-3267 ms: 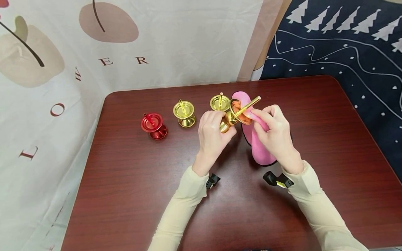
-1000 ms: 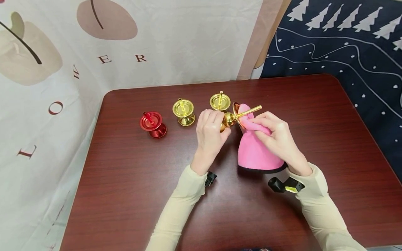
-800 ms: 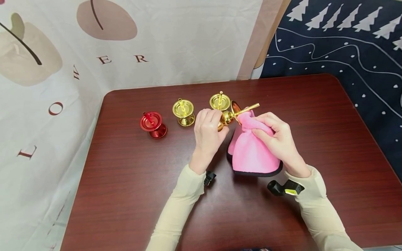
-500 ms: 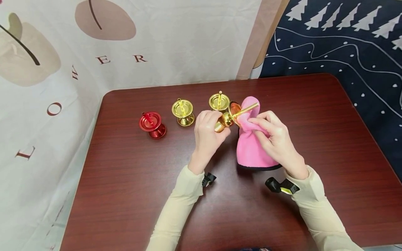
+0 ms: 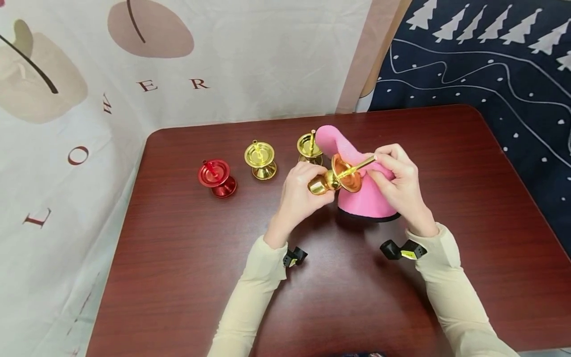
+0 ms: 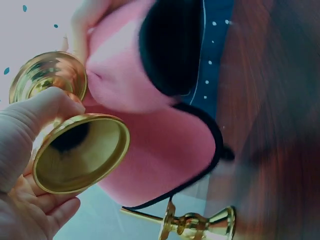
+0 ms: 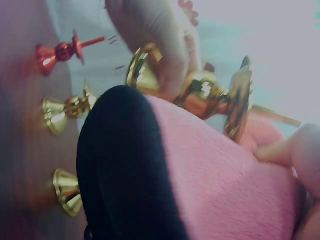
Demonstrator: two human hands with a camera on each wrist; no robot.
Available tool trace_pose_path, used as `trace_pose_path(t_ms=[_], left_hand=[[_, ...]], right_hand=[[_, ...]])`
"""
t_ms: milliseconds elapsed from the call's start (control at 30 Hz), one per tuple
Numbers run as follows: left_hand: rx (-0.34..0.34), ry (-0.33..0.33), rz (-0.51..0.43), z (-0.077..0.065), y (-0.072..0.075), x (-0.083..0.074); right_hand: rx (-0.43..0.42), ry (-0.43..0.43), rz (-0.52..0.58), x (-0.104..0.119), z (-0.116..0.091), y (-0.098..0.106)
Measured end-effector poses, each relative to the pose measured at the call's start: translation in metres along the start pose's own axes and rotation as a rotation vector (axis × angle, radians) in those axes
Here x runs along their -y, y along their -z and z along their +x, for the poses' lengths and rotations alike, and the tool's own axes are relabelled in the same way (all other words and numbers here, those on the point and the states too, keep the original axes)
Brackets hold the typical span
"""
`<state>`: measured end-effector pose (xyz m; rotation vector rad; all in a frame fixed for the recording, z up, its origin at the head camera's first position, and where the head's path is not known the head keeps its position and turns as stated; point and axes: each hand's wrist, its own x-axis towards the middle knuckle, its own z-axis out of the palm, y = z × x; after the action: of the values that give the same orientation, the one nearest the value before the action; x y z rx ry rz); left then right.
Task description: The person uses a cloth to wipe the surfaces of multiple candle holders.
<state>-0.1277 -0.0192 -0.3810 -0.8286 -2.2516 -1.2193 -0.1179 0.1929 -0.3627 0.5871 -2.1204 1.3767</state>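
My left hand (image 5: 301, 193) grips a gold candle holder (image 5: 318, 185) by its stem and foot, tilted so its dish and thin spike point right. In the left wrist view the hollow underside of its foot (image 6: 82, 155) faces the camera. My right hand (image 5: 401, 181) pinches a pink cloth (image 5: 368, 201) with black edging, pressing it at the dish and spike. One end of the cloth flops over toward the back left, and the black-edged part hangs below the fingers. In the right wrist view, the cloth (image 7: 220, 185) covers much of the scene.
A red candle holder (image 5: 217, 177) and a gold candle holder (image 5: 260, 159) stand at the back left of the dark wooden table (image 5: 178, 277). Another gold one (image 5: 309, 146) stands close behind my left hand, partly covered by the cloth. Printed curtains (image 5: 267, 59) hang behind the table.
The cloth's upper end has swung to the left over the rear holder, and its hem has risen. The held candle holder has shifted slightly right and down; its dish faces the camera more.
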Motion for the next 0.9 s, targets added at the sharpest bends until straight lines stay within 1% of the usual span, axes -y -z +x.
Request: trace_pose_path(t_ms=[133,200,267,333,367,433,500,567,633,800,900], left_hand=[[-0.007,0.014,-0.066,-0.002,0.0,0.003],[-0.021,0.034,-0.072,-0.002,-0.001,0.005],[-0.044,0.058,-0.066,-0.003,0.0,0.007],[-0.067,0.089,-0.046,-0.004,0.001,0.008],[-0.074,0.103,-0.033,-0.004,0.001,0.008],[-0.088,0.118,-0.006,-0.004,0.002,0.007],[-0.093,0.127,0.028,-0.003,0.002,0.006],[-0.099,0.127,0.065,-0.002,0.001,0.004],[-0.106,0.12,0.109,-0.001,0.0,0.002],[-0.138,0.089,0.23,0.0,-0.004,-0.001],[-0.162,0.054,0.327,-0.001,-0.005,-0.002]], right_hand=[[0.066,0.049,0.036,-0.004,-0.003,0.0],[0.099,0.067,0.036,-0.005,-0.005,0.002],[0.14,0.051,0.049,-0.003,-0.006,0.006],[0.174,0.013,0.058,0.0,-0.008,0.01],[0.174,-0.02,0.069,0.002,-0.009,0.012],[0.132,-0.112,0.1,0.006,-0.011,0.013],[0.053,-0.193,0.102,0.009,-0.013,0.012],[-0.008,-0.238,0.079,0.012,-0.014,0.009],[-0.015,-0.237,0.008,0.013,-0.015,0.005],[0.063,-0.182,-0.168,0.02,-0.016,-0.006],[0.104,-0.215,-0.198,0.026,-0.017,-0.011]])
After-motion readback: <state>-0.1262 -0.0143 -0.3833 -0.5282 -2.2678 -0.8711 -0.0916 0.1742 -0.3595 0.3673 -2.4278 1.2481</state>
